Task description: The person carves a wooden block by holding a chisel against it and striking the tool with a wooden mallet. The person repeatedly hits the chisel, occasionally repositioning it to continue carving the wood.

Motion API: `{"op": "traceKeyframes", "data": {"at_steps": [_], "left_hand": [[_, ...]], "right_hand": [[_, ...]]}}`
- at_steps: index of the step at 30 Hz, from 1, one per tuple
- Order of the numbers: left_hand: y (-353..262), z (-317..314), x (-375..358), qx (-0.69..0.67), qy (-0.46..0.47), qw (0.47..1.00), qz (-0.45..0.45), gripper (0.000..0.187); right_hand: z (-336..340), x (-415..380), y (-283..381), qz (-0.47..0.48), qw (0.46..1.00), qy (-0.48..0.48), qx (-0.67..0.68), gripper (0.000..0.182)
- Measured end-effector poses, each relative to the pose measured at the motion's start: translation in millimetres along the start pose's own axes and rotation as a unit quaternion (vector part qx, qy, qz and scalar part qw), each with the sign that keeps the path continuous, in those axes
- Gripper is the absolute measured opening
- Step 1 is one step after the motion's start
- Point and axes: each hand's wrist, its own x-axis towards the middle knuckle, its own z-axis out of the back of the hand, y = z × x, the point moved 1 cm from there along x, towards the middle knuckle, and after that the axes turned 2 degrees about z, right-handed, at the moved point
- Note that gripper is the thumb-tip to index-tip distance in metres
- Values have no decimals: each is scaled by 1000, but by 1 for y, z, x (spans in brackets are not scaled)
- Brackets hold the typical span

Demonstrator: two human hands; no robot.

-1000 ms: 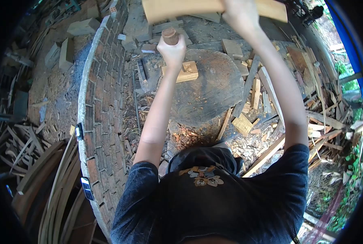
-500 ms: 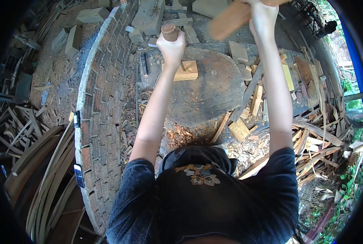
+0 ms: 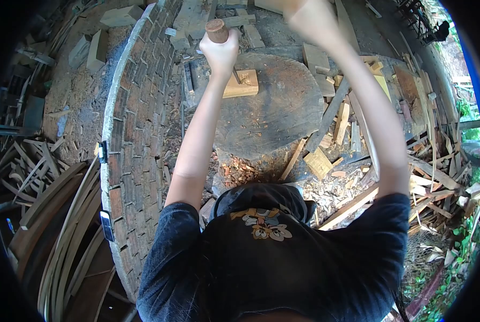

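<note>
My left hand (image 3: 221, 55) is wrapped round the wooden handle of a chisel (image 3: 217, 31), whose handle top sticks out above the fist. The chisel's blade slants down into a carved recess in a small pale wood block (image 3: 243, 90). That block lies on a broad round wooden stump (image 3: 275, 121). At the top edge, raised and smeared by motion, is my right hand (image 3: 312, 22), closed round a wooden mallet that is almost wholly out of view.
A low curved brick wall (image 3: 130, 134) runs along the left, with a phone (image 3: 106, 225) on its rim. Wood offcuts (image 3: 319, 162) and scraps lie right of the stump. Wood chips (image 3: 240, 169) cover the ground in front. Curved wood strips (image 3: 62, 241) are stacked at lower left.
My right hand has swung left, carrying the mallet mostly out of the frame. My left hand and the chisel have shifted slightly up and left in view, the block slightly up.
</note>
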Motion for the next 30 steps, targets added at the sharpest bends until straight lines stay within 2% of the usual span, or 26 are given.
{"op": "traceKeyframes", "data": {"at_steps": [1,4,5,6,7,8,9,11,12,13,14,15,16,17,18,19,20,21,23,24,25,26,27,28,29,30], "left_hand": [[-6,0,0,44,-31,994,-100,14],[-18,1,6,-34,-18,999,-21,8],[-18,4,6,-68,-8,997,21,6],[-10,5,5,-50,-8,998,41,8],[-13,6,3,-49,-4,998,44,8],[-17,5,2,-45,5,998,50,9],[-22,3,1,-41,10,998,54,12],[-23,-4,-1,-39,15,999,34,12],[-19,-10,0,-36,-24,999,-33,10],[-19,-15,-1,-33,-64,993,-98,9],[-26,-15,-4,-3,-74,990,-120,10],[-30,-13,-10,-25,21,999,-20,11],[-34,-14,-11,-20,18,999,-24,11],[-36,-16,-11,-14,17,999,-28,11],[-36,-15,-9,-15,20,999,-28,11],[-33,-16,-6,-32,21,999,-7,12],[-31,-17,-4,-50,22,998,14,14],[-30,-16,-3,-55,23,998,14,14],[-27,-9,2,-54,27,997,42,10],[-29,-8,5,-62,10,998,11,10],[-24,-8,6,-63,13,998,9,10],[-20,-8,6,-76,-13,997,-15,9],[-15,-9,9,-89,-46,994,-41,8],[-14,-4,10,-89,-51,994,-44,8],[-12,2,8,-64,-4,997,32,9],[-10,7,6,-38,44,992,109,12]], "right_hand": [[-5,-5,7,237,923,100,-285,40],[10,11,7,258,909,72,-321,41],[14,19,14,171,946,11,-274,40],[15,29,20,33,996,-76,-45,39],[14,33,22,-109,964,-157,186,38],[12,33,13,-260,894,-188,314,35],[11,30,14,-260,894,-186,314,35],[-5,15,19,-166,968,46,185,38],[-25,-7,1,108,969,129,-179,44],[-33,-8,-17,202,937,32,-283,50],[-18,4,-8,184,931,66,-308,51],[-1,21,-1,168,923,98,-331,51],[11,31,11,117,934,66,-331,51],[21,39,18,41,962,2,-268,47],[29,46,17,-42,994,-52,-91,43],[36,48,14,-123,983,-105,87,40],[33,45,13,-197,934,-175,240,31],[26,39,15,-196,935,-176,236,31],[6,13,21,-122,991,-21,40,32],[-5,-2,12,33,988,25,-152,34],[-8,-6,14,186,921,72,-335,35],[-4,-9,10,136,937,100,-307,41],[-1,-10,7,143,935,99,-308,41],[2,-10,8,53,947,115,-294,42],[5,-15,12,-41,951,130,-276,42],[4,-14,12,-41,952,128,-276,42]]}}
